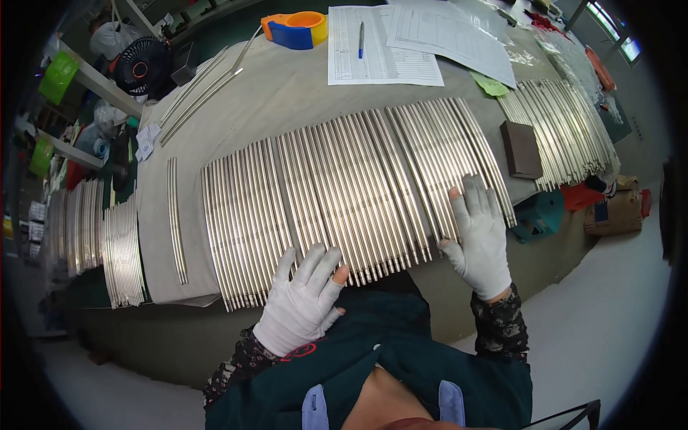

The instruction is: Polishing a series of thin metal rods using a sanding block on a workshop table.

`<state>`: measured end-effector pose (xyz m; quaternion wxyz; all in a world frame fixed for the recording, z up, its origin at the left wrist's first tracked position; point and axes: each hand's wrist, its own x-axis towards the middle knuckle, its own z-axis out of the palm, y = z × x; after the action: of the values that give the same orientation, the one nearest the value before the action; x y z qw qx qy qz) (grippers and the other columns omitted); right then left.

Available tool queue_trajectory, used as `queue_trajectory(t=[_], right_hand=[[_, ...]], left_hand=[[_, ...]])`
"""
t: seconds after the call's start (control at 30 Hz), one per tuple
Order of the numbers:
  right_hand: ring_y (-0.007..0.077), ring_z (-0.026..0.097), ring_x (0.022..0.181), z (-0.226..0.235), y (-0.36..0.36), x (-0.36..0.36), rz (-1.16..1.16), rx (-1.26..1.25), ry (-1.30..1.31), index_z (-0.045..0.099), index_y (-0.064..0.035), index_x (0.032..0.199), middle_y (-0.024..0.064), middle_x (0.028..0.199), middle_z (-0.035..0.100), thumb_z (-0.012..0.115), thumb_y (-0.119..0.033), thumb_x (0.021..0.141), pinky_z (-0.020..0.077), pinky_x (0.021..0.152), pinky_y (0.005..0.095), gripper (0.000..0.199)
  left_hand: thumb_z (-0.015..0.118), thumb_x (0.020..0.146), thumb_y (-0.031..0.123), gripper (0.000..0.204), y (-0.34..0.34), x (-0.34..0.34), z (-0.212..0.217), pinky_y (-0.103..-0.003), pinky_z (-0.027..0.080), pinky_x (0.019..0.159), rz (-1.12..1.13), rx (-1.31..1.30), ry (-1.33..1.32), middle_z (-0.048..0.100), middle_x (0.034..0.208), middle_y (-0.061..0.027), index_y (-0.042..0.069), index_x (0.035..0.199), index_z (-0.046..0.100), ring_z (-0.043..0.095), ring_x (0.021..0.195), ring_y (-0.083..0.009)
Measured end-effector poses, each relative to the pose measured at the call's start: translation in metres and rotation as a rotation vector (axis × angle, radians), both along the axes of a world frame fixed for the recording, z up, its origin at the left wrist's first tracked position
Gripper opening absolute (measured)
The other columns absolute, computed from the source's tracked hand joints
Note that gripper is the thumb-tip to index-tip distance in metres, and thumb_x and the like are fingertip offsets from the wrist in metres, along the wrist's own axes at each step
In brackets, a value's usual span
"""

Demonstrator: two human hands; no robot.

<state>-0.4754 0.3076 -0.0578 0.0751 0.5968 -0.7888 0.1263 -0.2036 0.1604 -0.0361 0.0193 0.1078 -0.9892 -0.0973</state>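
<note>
Many slim, shiny metal rods [337, 193] lie side by side across the grey-covered table, split into groups by narrow gaps. My left hand [301, 304], in a white glove with some bare fingertips, rests its spread fingers on the near ends of the rods at the middle. My right hand [479, 240], gloved the same way, lies flat with fingers stretched over the right-hand group of rods [441, 143]. Neither hand grips anything. A few separate rods [176, 222] lie on the cloth to the left of the main row.
More rods [562, 129] lie at the right beside a dark brown block [522, 149]; further bundles [122, 251] stand at the left. Toward the back are printed sheets [365, 61], a pen [361, 39], an orange-and-blue tape dispenser [295, 30] and a black fan [142, 66].
</note>
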Motion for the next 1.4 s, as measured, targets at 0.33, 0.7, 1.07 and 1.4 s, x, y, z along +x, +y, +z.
queue_trajectory(t=[0.33,0.7,1.07,1.4], right_hand=[[0.0449,0.038,0.128,0.014,-0.008,0.024,0.173,0.065,-0.08,0.041,0.0021,0.134,0.0281,0.135,0.041,0.054,-0.057,0.082,0.0267,0.108,0.0553,0.079],[0.048,0.039,0.125,-0.008,0.028,-0.029,-0.163,-0.067,0.011,0.043,0.0023,0.134,0.0303,0.132,0.043,0.026,-0.067,0.091,0.0301,0.104,0.0562,0.083],[0.0477,0.042,0.122,0.0,0.036,-0.019,-0.081,-0.18,-0.094,0.042,-0.0001,0.134,0.0268,0.129,0.046,0.029,-0.067,0.09,0.0311,0.104,0.0553,0.081],[0.0337,0.056,0.1,-0.014,0.049,-0.014,-0.259,-0.395,-0.14,0.055,0.0016,0.115,0.0175,0.114,0.057,0.056,-0.036,0.09,0.0446,0.086,0.0424,0.045]], left_hand=[[0.079,0.064,0.032,0.072,0.0,0.001,-0.002,-0.057,0.03,0.102,-0.005,0.005,0.017,0.044,0.136,-0.0137,0.007,0.124,0.049,0.04,0.128,-0.0324],[0.08,0.06,0.031,0.086,-0.002,0.003,-0.007,-0.06,0.028,0.102,-0.028,-0.004,0.029,0.043,0.135,-0.015,0.009,0.133,0.039,0.041,0.126,-0.0345],[0.079,0.06,0.026,0.087,-0.003,0.005,-0.006,-0.063,0.028,0.102,-0.03,0.018,0.03,0.041,0.136,-0.0171,0.009,0.134,0.036,0.04,0.127,-0.0382],[0.078,0.063,0.026,0.08,-0.004,0.001,0.001,-0.061,0.029,0.102,-0.051,-0.026,0.009,0.043,0.133,-0.0174,0.006,0.13,0.04,0.042,0.125,-0.0383]])
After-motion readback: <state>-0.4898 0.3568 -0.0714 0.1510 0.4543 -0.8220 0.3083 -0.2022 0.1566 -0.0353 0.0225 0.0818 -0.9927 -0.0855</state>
